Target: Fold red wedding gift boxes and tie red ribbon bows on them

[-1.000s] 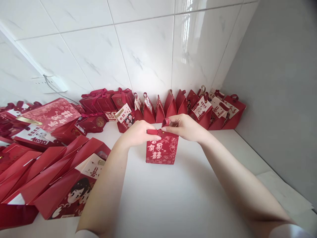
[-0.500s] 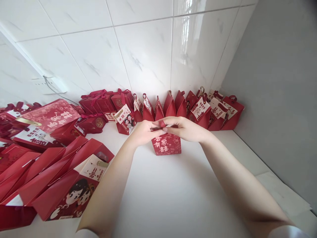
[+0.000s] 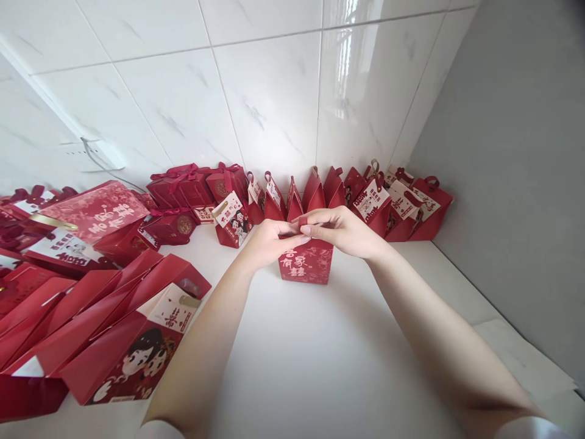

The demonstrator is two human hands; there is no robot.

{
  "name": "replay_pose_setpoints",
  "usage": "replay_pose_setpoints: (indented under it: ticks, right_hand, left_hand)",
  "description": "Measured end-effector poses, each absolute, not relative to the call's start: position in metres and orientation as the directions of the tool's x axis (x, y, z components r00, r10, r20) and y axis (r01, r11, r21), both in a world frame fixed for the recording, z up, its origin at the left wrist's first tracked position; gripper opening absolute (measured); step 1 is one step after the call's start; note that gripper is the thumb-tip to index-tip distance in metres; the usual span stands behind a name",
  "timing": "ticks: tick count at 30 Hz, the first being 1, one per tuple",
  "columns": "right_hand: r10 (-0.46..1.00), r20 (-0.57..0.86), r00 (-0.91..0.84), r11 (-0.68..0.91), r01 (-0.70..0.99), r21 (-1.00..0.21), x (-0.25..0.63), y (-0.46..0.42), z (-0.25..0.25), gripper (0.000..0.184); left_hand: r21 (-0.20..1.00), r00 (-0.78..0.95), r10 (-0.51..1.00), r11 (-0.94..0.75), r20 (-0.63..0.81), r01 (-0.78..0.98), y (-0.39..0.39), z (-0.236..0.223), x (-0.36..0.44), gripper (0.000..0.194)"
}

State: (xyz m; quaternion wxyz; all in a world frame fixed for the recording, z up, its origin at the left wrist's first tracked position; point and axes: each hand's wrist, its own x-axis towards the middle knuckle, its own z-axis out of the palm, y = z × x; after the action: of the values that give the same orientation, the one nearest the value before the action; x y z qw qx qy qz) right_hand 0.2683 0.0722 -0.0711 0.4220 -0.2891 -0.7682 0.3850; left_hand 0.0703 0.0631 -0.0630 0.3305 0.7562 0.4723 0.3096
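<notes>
A small red gift box (image 3: 307, 263) with pale characters on its front stands upright on the white counter (image 3: 320, 366). Both of my hands meet at its top. My left hand (image 3: 269, 241) pinches the top flap from the left with curled fingers. My right hand (image 3: 342, 230) pinches the same flap from the right, its fingers pressed together over the box's closure. The closure itself is hidden under my fingertips.
A row of red gift boxes (image 3: 375, 204) with tags and ribbon handles lines the tiled wall behind. Larger red bags (image 3: 123, 341) lie stacked at the left. A grey wall (image 3: 516, 171) closes the right side, and a wall socket (image 3: 98, 155) with a cable sits at the left.
The box has moved away from me toward the row at the wall, and both hands have closed tighter together over its top flap.
</notes>
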Motion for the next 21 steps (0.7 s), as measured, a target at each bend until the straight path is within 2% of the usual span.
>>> replay_pose_setpoints:
  ticks: [2, 6, 10, 13, 16, 21]
  right_hand:
    - [0.763, 0.405, -0.504, 0.512, 0.088, -0.854, 0.269, 0.074, -0.070, 0.031]
    - [0.812, 0.392, -0.433, 0.458, 0.056, -0.887, 0.269, 0.078, -0.075, 0.032]
    - [0.837, 0.368, -0.405, 0.384, -0.046, -0.922, 0.268, 0.079, -0.079, 0.034]
    - [0.827, 0.350, -0.440, 0.409, 0.043, -0.912, 0.267, 0.079, -0.079, 0.040]
    - [0.828, 0.322, -0.458, 0.436, 0.165, -0.885, 0.266, 0.079, -0.080, 0.033]
    - [0.849, 0.348, -0.398, 0.425, 0.125, -0.896, 0.265, 0.081, -0.081, 0.034]
  left_hand:
    - [0.800, 0.370, 0.916, -0.335, 0.154, 0.498, 0.065, -0.064, 0.070, 0.031]
    - [0.781, 0.377, 0.916, -0.336, 0.140, 0.527, 0.067, -0.068, 0.069, 0.034]
    - [0.762, 0.340, 0.930, -0.322, 0.141, 0.563, 0.069, -0.069, 0.068, 0.033]
    - [0.767, 0.319, 0.938, -0.304, 0.137, 0.564, 0.071, -0.070, 0.068, 0.032]
    - [0.785, 0.338, 0.934, -0.293, 0.114, 0.546, 0.070, -0.071, 0.069, 0.033]
    - [0.816, 0.355, 0.929, -0.285, 0.105, 0.504, 0.068, -0.072, 0.073, 0.035]
